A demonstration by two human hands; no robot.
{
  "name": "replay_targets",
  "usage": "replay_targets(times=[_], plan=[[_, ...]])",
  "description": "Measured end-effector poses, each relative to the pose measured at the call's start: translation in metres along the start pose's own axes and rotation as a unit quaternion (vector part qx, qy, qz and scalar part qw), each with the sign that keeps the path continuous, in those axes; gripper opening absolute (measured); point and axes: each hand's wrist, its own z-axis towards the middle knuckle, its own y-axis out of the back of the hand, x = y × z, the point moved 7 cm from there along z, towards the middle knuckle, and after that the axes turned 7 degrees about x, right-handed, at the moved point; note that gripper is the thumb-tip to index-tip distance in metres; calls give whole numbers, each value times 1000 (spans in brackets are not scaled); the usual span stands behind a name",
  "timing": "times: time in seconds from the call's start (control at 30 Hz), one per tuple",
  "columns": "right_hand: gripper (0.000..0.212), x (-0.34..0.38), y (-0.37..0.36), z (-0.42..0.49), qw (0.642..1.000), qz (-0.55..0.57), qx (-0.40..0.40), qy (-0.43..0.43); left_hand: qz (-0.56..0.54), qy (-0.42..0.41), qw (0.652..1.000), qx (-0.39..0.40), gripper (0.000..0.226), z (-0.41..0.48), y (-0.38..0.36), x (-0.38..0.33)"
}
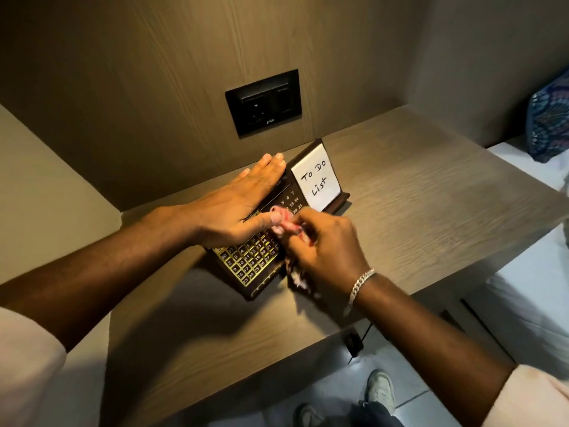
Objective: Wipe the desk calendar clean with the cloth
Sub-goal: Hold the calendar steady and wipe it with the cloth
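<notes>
A dark wooden desk calendar [251, 263] with gold-lined number squares stands tilted on the desk. Its right panel carries a white card reading "To Do List" [317, 180]. My left hand [237, 201] lies flat, fingers together, pressed on the calendar's upper face, its thumb touching the cloth. My right hand [326, 251] is closed around a crumpled pink and white cloth [284, 223] held against the number grid at the calendar's middle. A tail of the cloth hangs below my right palm. Part of the grid is hidden under both hands.
The wooden desk [415, 211] juts out from a wood-grain wall with a black socket plate [264, 101]. A bed with white sheets [529, 272] and a patterned blue cushion [551, 121] lies to the right. Below the desk edge are my shoes [380, 391] and a small black plug.
</notes>
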Motion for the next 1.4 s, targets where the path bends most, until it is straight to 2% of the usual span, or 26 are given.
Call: replay_targets(times=[0.1,0.2,0.3,0.43,0.63,0.83,0.97,1.03,1.1,1.2,1.27,1.3,1.4], plan=[[8,9,-5,-8,999,27,8,15,15,-1,1000,-2,88,0,1,-1],[11,12,-2,-3,998,-45,-6,38,35,4,999,-3,90,-1,2,-4],[15,-2,8,3,995,-79,-65,-5,42,10,999,-2,95,0,2,-8],[26,-1,3,-10,986,-26,-158,-45,36,18,999,-1,96,0,1,-9],[24,12,-7,-15,997,2,-80,6,38,22,999,1,98,-5,0,-5],[26,-1,14,-5,988,-8,-144,-56,49,24,999,4,99,-4,-2,-14],[23,11,-2,-17,995,23,-93,-29,34,26,999,4,97,-4,-2,-12],[22,12,-2,-18,997,60,-47,-26,35,22,999,4,94,-3,-1,-13],[22,4,7,-18,987,150,-14,-53,39,22,999,6,96,-4,-1,-14],[24,-24,39,-18,963,247,-12,-111,34,38,999,0,93,-5,2,-17],[26,-50,72,-18,971,211,-17,-115,20,57,998,-7,86,-5,2,-18],[26,-62,93,-17,981,159,-21,-106,13,68,997,-12,85,-4,1,-20],[26,-100,146,-11,994,-79,-4,-72,10,114,993,-34,89,-3,-1,-22]])
